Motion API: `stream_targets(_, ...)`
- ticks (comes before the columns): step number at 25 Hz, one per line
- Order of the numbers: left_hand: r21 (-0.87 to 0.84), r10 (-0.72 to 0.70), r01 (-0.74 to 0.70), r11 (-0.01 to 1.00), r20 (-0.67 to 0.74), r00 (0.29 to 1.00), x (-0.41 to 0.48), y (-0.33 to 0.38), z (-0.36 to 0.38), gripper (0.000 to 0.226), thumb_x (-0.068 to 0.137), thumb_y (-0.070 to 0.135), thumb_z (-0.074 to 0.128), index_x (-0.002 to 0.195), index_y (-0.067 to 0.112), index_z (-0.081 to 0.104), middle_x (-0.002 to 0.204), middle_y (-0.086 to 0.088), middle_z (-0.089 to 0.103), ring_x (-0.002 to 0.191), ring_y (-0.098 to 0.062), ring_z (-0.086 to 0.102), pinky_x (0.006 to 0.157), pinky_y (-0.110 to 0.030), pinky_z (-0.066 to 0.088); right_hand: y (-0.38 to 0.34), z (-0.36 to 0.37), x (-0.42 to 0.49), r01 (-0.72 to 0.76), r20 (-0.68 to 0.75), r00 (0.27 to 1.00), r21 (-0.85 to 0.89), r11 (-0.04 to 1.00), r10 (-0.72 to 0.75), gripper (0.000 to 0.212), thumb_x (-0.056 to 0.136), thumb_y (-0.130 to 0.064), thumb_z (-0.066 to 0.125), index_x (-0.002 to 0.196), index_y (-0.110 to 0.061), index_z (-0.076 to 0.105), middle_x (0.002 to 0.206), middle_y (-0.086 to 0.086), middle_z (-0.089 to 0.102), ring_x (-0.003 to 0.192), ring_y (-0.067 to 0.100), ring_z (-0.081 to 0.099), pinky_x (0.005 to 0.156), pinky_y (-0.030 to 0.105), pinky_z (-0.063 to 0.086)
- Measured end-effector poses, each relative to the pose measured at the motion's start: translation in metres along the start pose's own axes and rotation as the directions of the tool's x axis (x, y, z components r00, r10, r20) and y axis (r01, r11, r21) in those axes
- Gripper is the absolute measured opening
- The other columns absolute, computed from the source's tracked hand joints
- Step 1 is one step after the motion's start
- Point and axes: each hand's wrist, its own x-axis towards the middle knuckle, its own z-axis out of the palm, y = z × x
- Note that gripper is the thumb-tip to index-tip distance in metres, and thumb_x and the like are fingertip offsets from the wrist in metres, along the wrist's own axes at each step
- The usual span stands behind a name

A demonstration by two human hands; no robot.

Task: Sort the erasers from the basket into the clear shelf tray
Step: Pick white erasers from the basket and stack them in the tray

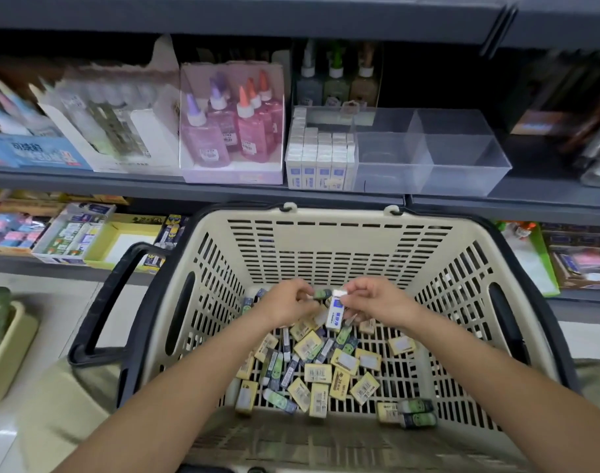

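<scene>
A shop aisle with dark grey metal shelving: the upper shelf (pixel 189 187) carries the clear shelf tray (pixel 462 158), whose left compartment is packed with upright rows of white boxed erasers (pixel 320 158), while its middle and right compartments show only bare clear walls. Just left of the tray stands a display box of pink glue bottles (pixel 237 131) with coloured caps, and further stationery boxes, blurred, fill the rest of that shelf and the one below. In front of the shelving sits the beige slotted basket (pixel 326 233), its black handle (pixel 111 302) folded down over the left rim above a pale tiled floor (pixel 53 322). Loose erasers (pixel 326 370), in yellow, green and dark sleeves, lie scattered over the basket's bottom. Both hands reach inside near the far wall: the left hand (pixel 285 303) pinches a small green eraser (pixel 322 294) with curled fingers, and the right hand (pixel 373 298) pinches the top end of a white eraser (pixel 335 314) that hangs down above the pile.
</scene>
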Motion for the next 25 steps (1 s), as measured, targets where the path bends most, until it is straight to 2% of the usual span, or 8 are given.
stream_targets(3,-0.434,-0.004,0.081,0.897,0.176,0.984,-0.015,0.033,-0.016,0.034,0.098,0.041,0.036,0.105,0.020,0.062,0.098,-0.001,0.069,0.080,-0.015,0.065,0.063,-0.025,0.052,-0.024,-0.013,0.000,0.084,-0.067,0.995,0.108,0.991,-0.077,0.007,0.089,-0.006,0.057,0.093,-0.009,0.063,0.080,0.005,0.071,0.065,0.007,0.066,0.059,0.017,0.053)
stream_targets(7,-0.646,0.124,-0.007,0.763,0.136,0.983,-0.029,0.057,-0.032,0.028,0.099,0.032,0.038,0.099,0.017,0.062,0.087,-0.001,0.070,0.071,-0.011,0.062,0.064,-0.023,0.047,-0.050,-0.028,0.000,0.175,-0.136,0.979,0.167,0.970,-0.153,0.012,0.087,-0.008,0.062,0.098,-0.012,0.064,0.081,0.004,0.074,0.068,0.009,0.069,0.059,0.017,0.054)
stream_targets(11,-0.521,0.211,-0.215,0.826,-0.068,0.975,-0.025,0.082,-0.056,0.025,0.101,0.023,0.035,0.096,0.015,0.058,0.081,0.002,0.067,0.060,0.000,0.057,0.056,-0.015,0.042,-0.087,-0.045,0.001,0.269,-0.159,0.956,0.148,0.952,-0.246,0.013,0.087,-0.011,0.062,0.099,-0.013,0.065,0.083,0.005,0.075,0.069,0.013,0.070,0.059,0.018,0.055)
stream_targets(14,-0.371,0.314,-0.402,0.837,-0.277,0.908,-0.016,0.097,-0.085,0.022,0.099,0.019,0.042,0.087,0.019,0.061,0.076,0.005,0.068,0.053,0.005,0.056,0.052,-0.010,0.041,-0.124,-0.060,0.004,0.343,-0.187,0.928,0.099,0.934,-0.321,0.009,0.086,-0.010,0.063,0.094,-0.014,0.064,0.078,0.003,0.074,0.067,0.011,0.070,0.058,0.017,0.055)
stream_targets(16,-0.293,0.323,-0.457,0.840,-0.406,0.855,-0.007,0.099,-0.103,0.020,0.096,0.021,0.049,0.083,0.026,0.063,0.076,0.006,0.069,0.061,0.001,0.060,0.059,-0.015,0.045,-0.143,-0.068,0.009,0.369,-0.229,0.911,0.088,0.925,-0.342,0.006,0.087,-0.007,0.062,0.090,-0.013,0.064,0.075,0.004,0.073,0.062,0.008,0.069,0.055,0.016,0.055)
stream_targets(21,-0.011,0.301,-0.444,0.896,-0.720,0.626,0.026,0.091,-0.136,0.012,0.089,0.021,0.058,0.099,0.025,0.061,0.101,0.010,0.058,0.098,-0.008,0.054,0.083,-0.025,0.044,-0.186,-0.096,0.049,0.388,-0.450,0.816,-0.038,0.921,-0.362,0.008,0.086,-0.005,0.062,0.082,-0.011,0.060,0.084,0.017,0.068,0.052,0.002,0.065,0.052,0.014,0.052)
stream_targets(23,0.063,0.306,-0.368,0.928,-0.696,0.650,0.040,0.086,-0.142,0.034,0.087,0.026,0.062,0.119,0.019,0.055,0.119,0.003,0.052,0.114,-0.014,0.047,0.098,-0.029,0.038,-0.204,-0.109,0.077,0.358,-0.532,0.765,-0.117,0.926,-0.363,0.007,0.086,-0.007,0.062,0.083,-0.012,0.061,0.095,0.018,0.069,0.065,0.011,0.070,0.066,0.022,0.057)
stream_targets(25,0.048,0.272,-0.320,0.946,-0.655,0.706,0.050,0.081,-0.139,0.051,0.085,0.031,0.064,0.131,0.017,0.045,0.131,0.000,0.046,0.122,-0.015,0.042,0.102,-0.026,0.031,-0.217,-0.115,0.103,0.269,-0.543,0.712,-0.374,0.887,-0.445,0.008,0.086,-0.011,0.061,0.093,-0.011,0.065,0.107,0.013,0.068,0.093,0.024,0.067,0.087,0.033,0.052)
